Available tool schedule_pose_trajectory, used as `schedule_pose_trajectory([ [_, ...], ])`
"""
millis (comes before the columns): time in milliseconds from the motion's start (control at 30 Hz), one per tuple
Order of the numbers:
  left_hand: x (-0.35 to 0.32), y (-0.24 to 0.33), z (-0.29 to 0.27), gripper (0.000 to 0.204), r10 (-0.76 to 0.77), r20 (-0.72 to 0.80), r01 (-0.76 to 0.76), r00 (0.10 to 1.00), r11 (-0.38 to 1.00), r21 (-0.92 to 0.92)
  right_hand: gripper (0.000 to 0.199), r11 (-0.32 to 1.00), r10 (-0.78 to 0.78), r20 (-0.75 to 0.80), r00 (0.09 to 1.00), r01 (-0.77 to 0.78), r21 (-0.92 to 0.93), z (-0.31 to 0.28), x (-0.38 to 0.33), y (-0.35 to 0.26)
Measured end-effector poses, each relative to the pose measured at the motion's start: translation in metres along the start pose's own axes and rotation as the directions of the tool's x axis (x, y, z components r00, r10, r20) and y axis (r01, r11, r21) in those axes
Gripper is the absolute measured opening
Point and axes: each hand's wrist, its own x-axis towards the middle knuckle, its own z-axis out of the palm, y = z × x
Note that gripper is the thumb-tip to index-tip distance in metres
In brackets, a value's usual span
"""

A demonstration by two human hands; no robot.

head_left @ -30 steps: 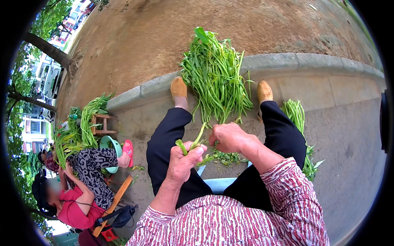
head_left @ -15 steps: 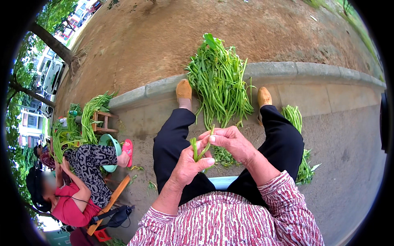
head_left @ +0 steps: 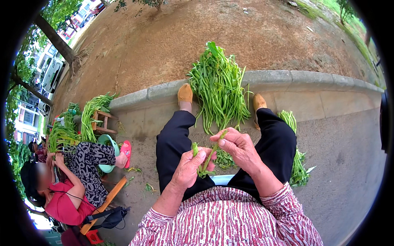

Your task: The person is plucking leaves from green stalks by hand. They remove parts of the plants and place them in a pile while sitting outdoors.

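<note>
Hands meet just below the big heap of long green stalks on the grey concrete kerb, left hand and right hand both pinched closed on one thin green stem.

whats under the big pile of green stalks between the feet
The big pile of green stalks lies across the concrete curb, its tips on the dirt behind. Its lower ends hang toward the pavement. The curb under the pile is covered, so anything beneath cannot be seen.
</note>
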Motion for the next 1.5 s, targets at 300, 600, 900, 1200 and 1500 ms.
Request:
schedule_pose_trajectory([
  [300, -0.007, 0.035, 0.017, 0.045, 0.165, -0.012, -0.161, 0.986, 0.972, 0.172, 0.013, 0.819, -0.243, 0.093, 0.966, 0.255, -0.514, 0.022, -0.004, -0.056],
  [600, -0.015, 0.073, 0.035, 0.032, 0.335, -0.049, -0.328, 0.941, 0.938, 0.110, 0.015, 0.875, -0.280, 0.051, 0.959, 0.277, -0.396, 0.036, 0.024, -0.078],
  [900, -0.028, 0.100, -0.008, 0.025, 0.313, -0.096, -0.318, 0.945, 0.802, -0.506, 0.016, 0.977, -0.177, -0.099, 0.979, 0.162, -0.142, 0.022, -0.013, -0.051],
  [1200, -0.042, 0.109, -0.029, 0.030, 0.398, -0.055, -0.355, 0.916, 0.737, -0.575, 0.013, 0.955, 0.041, -0.063, 0.997, -0.057, -0.290, 0.019, -0.056, 0.010],
  [1500, -0.047, 0.108, -0.020, 0.031, 0.402, -0.097, -0.375, 0.910, 0.704, -0.603, 0.014, 0.913, -0.166, 0.099, 0.981, 0.191, -0.360, 0.044, -0.047, -0.012],
])
